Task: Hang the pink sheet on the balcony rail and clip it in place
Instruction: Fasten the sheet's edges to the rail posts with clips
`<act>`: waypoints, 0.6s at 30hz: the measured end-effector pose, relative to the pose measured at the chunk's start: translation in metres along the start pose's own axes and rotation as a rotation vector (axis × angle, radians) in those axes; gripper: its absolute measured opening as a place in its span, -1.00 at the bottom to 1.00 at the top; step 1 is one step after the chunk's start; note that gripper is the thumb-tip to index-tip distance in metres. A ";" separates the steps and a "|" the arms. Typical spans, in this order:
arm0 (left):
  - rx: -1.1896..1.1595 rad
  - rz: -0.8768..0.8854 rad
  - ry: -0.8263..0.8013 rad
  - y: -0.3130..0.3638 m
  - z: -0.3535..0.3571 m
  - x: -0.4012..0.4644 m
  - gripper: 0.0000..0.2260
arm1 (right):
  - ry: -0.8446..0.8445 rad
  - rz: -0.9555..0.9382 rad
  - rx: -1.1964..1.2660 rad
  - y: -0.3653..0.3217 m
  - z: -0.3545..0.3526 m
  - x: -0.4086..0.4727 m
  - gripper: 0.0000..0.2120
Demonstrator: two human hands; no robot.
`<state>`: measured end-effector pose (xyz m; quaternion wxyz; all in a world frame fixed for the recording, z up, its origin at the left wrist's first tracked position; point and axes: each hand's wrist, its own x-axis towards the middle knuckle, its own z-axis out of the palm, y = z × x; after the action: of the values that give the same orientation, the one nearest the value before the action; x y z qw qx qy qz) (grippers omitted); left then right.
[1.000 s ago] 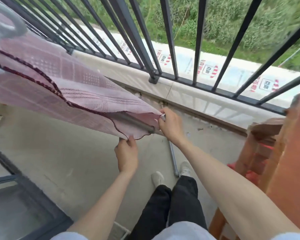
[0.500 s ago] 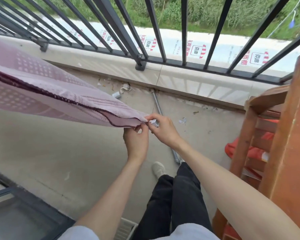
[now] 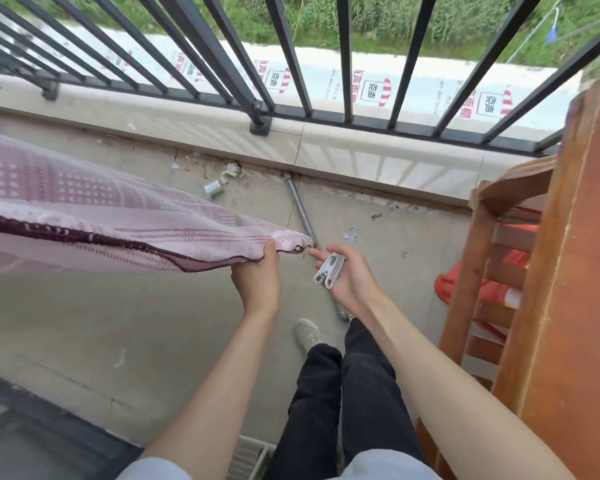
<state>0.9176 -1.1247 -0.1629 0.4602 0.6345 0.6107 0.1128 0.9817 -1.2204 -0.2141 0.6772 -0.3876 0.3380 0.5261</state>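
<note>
Head view, one frame.

Pink sheet (image 3: 94, 216): stretched from the 9 o'clock edge toward centre, dark maroon trim along its lower fold, its corner ending at centre frame.

Left hand (image 3: 257, 277): at centre, fingers curled round the sheet's corner, gripping it from below.

Right hand (image 3: 349, 277): just beside the left hand toward 3 o'clock, palm up, fingers loosely curled round a white clip (image 3: 329, 271); the index fingertip reaches toward the sheet's corner, whether touching cannot be told.

Balcony rail (image 3: 291, 60): black vertical bars across 10 to 2 o'clock, standing on a pale ledge, well apart from the sheet.

Metal pipe (image 3: 300, 209): on the concrete floor, running from the ledge at 12 o'clock down behind the hands.

Wooden frame (image 3: 565, 271): orange-brown, at 3 o'clock.

Person's legs (image 3: 340, 403): black trousers, 6 o'clock, with one pale shoe (image 3: 306, 336).
</note>
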 end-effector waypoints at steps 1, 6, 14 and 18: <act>0.002 0.009 -0.006 -0.001 -0.001 -0.001 -0.92 | -0.024 0.068 0.110 -0.002 -0.004 -0.002 -0.86; -0.006 0.017 -0.010 -0.004 -0.001 -0.003 -0.79 | -0.080 0.066 0.159 0.009 -0.019 -0.004 -0.85; -0.215 -0.149 0.090 0.000 0.003 -0.004 -0.82 | 0.118 -0.028 -0.096 0.019 -0.024 -0.006 -0.87; -0.203 -0.122 0.087 0.001 0.003 -0.007 -0.93 | 0.019 0.021 -0.096 0.020 -0.022 -0.007 -0.85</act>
<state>0.9185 -1.1323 -0.1606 0.5013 0.5405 0.6531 0.1733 0.9599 -1.2398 -0.2218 0.6492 -0.4210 0.3226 0.5452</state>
